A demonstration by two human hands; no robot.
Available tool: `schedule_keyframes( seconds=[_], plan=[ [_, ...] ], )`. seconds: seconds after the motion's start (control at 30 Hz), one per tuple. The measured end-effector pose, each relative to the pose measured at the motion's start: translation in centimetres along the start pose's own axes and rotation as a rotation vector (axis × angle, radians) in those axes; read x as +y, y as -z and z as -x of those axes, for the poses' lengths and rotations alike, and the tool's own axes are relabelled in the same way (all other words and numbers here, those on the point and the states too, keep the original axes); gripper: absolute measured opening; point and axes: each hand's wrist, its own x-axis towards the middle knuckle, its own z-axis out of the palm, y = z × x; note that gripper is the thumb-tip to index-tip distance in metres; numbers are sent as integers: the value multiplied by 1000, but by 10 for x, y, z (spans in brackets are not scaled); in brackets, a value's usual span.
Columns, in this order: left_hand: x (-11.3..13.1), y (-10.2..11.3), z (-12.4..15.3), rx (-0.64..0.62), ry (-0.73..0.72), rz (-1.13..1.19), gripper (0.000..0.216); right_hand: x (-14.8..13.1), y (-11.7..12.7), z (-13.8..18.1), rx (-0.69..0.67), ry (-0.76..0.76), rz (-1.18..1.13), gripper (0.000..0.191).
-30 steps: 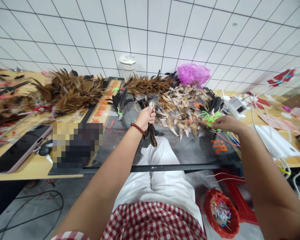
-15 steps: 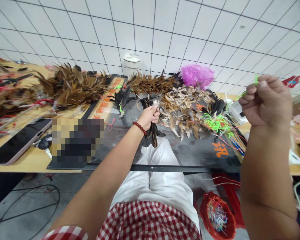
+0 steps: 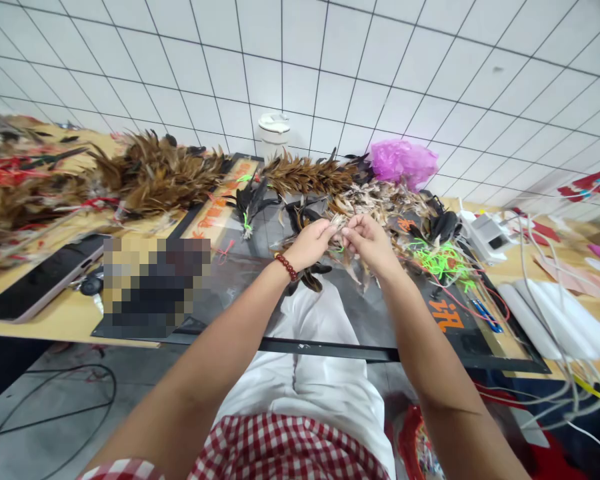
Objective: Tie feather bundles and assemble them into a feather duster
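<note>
My left hand (image 3: 313, 243), with a beaded bracelet at the wrist, grips a bundle of dark feathers (image 3: 312, 279). The pale quill ends (image 3: 338, 220) stick out above its fingers, and the dark tips hang below. Right up against it, my right hand (image 3: 370, 243) is closed in a pinch by the quills. A bit of bright green string (image 3: 339, 250) shows between the two hands; most of it is hidden by the fingers. A tied black feather bundle (image 3: 247, 207) lies to the left, and loose brown and white feathers (image 3: 363, 200) spread behind my right hand.
Brown feather rows (image 3: 307, 177) lie along the back, beside a pink plastic bag (image 3: 404, 163) and a white lidded container (image 3: 274, 130). Green strings (image 3: 443, 260) are heaped at right, near blue pens (image 3: 487, 315) and white cables (image 3: 575, 360). A phone (image 3: 40, 277) and keys (image 3: 91, 283) lie left.
My right hand has come down and left from its raised position at the right, bringing the green string to the feather bundle. My left hand still grips the bundle, now slightly lower and farther right.
</note>
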Motion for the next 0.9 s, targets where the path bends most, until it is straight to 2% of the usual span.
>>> schedule_keyframes(
  seconds=[0.1,0.27,0.37,0.57,0.63,0.77,0.83,0.9],
  plan=[
    [-3,-1,0,-68,-47,-82,26,3,8,3,-52,-91,-90,35],
    [5,2,-1,25,-6,144,25,10,28,4,-146,-244,-244,44],
    [8,6,-2,42,-8,186,25,10,39,5,-186,-301,-215,39],
    [9,11,-5,132,14,289,26,15,51,-2,182,-154,-145,35],
    [8,9,-5,138,-3,277,26,18,50,-3,223,-104,-39,33],
    [5,3,-2,41,-21,208,25,12,54,0,247,33,205,30],
    [2,1,-2,6,-4,208,26,2,71,6,330,69,300,28],
    [1,1,-2,5,17,238,26,-9,102,16,461,57,449,26]
  ],
)
